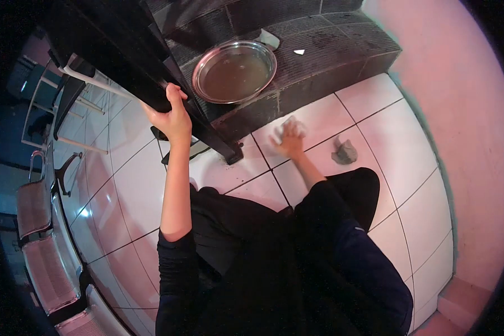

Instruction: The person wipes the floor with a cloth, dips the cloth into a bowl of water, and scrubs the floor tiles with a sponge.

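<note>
My left hand [175, 120] is closed round the edge of a long black post [151, 73], which slants down to the floor with its foot close to the step. Over the white floor tiles, my right hand [290, 139] is smeared by motion. Something pale may be under its fingers, but I cannot make it out. A crumpled grey cloth [344, 151] lies on the floor to the right of that hand. On the dark step stands a round metal tray [271, 75] holding murky brownish water.
A pale scrap [269, 39] and a small white piece [299, 52] lie on the dark tiled step [341, 42]. A pink wall [459, 112] bounds the right side. Metal bench seats [50, 274] and a white-framed chair [67, 101] stand at left.
</note>
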The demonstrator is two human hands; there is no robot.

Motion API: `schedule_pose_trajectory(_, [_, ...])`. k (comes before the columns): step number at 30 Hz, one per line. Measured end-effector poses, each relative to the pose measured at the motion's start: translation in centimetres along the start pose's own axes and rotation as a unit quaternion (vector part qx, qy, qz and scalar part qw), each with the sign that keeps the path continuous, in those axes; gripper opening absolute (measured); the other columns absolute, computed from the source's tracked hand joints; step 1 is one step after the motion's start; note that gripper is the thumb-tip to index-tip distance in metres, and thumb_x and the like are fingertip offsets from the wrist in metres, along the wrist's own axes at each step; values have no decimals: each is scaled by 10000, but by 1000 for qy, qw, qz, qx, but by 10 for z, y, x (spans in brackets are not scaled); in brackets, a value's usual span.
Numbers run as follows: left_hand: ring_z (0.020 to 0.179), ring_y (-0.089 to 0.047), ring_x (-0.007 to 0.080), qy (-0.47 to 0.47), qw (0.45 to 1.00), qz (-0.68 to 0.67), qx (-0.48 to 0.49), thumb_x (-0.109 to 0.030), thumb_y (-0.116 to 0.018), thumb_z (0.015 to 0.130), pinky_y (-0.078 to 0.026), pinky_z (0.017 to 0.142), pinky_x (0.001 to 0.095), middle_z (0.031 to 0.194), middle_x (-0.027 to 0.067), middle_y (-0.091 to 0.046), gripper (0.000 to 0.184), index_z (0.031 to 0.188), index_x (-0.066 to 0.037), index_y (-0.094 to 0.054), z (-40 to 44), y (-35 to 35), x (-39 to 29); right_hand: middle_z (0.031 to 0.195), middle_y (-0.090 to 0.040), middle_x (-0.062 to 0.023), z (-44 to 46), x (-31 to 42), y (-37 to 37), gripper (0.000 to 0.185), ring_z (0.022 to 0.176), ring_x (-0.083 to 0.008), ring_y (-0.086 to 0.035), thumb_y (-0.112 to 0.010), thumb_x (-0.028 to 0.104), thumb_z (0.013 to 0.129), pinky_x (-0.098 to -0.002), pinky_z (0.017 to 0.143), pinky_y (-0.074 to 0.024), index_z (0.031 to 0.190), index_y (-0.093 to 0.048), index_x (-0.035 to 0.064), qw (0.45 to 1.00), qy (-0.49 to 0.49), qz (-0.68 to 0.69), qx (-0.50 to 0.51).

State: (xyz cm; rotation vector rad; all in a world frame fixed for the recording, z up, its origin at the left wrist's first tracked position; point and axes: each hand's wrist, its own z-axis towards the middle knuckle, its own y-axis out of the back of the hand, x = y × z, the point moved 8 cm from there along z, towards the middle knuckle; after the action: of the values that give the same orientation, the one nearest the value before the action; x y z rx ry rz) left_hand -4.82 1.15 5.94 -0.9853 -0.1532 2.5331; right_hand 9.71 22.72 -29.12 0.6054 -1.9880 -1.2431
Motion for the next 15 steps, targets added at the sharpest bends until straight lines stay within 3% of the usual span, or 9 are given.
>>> schedule_pose_trajectory(1, [604, -547, 123, 6, 1000, 9, -2, -21, -584, 859, -468, 569, 243, 798, 104, -575, 345, 1155, 24, -413, 0, 0, 0, 1528, -23, -147, 0, 6, -21, 918, 1404, -340, 13, -331, 724, 796, -591, 1071, -29, 1440, -230, 78, 994, 16, 11, -104])
schedule_pose_trajectory(3, [601, -548, 118, 12, 1000, 16, -4, -23, -589, 858, -468, 567, 241, 797, 99, -576, 354, 1162, 26, -416, 0, -1, -2, 1520, -41, -180, -29, 35, -32, 996, 1404, -337, -17, -388, 732, 769, -567, 1080, -35, 1421, -226, -2, 994, 57, 45, -86])
schedule_pose_trajectory(6, [602, -549, 110, 6, 1000, -14, -9, -46, -610, 855, -462, 570, 236, 791, 83, -579, 339, 1139, 22, -438, -1, -4, -6, 1514, -83, -181, -81, 63, -44, 987, 1404, -332, -58, -391, 730, 776, -568, 1082, -85, 1432, -197, 18, 991, 99, -32, -78])
schedule_pose_trajectory(9, [602, -550, 107, 13, 1000, 16, -10, -69, -629, 850, -455, 573, 228, 785, 71, -582, 327, 1116, 14, -458, 1, -1, -6, 1510, -119, -169, -117, 65, -58, 978, 1403, -321, -80, -429, 720, 769, -555, 1085, -105, 1422, -229, 21, 985, 138, -23, -97])
schedule_pose_trajectory(12, [603, -551, 106, 12, 1000, 24, -11, -78, -638, 847, -450, 576, 223, 779, 66, -582, 316, 1098, 11, -468, 1, -2, -6, 1512, -132, -145, -124, 51, -54, 964, 1405, -304, -86, -446, 717, 766, -544, 1087, -126, 1418, -247, 36, 977, 179, 7, -112])
schedule_pose_trajectory(15, [603, -551, 106, 30, 999, 26, -15, -85, -639, 848, -450, 577, 224, 779, 69, -585, 304, 1082, 13, -472, 0, -1, -6, 1513, -143, -129, -110, 43, -51, 947, 1405, -287, -93, -454, 710, 770, -536, 1086, -143, 1421, -250, 53, 982, 161, 16, -95])
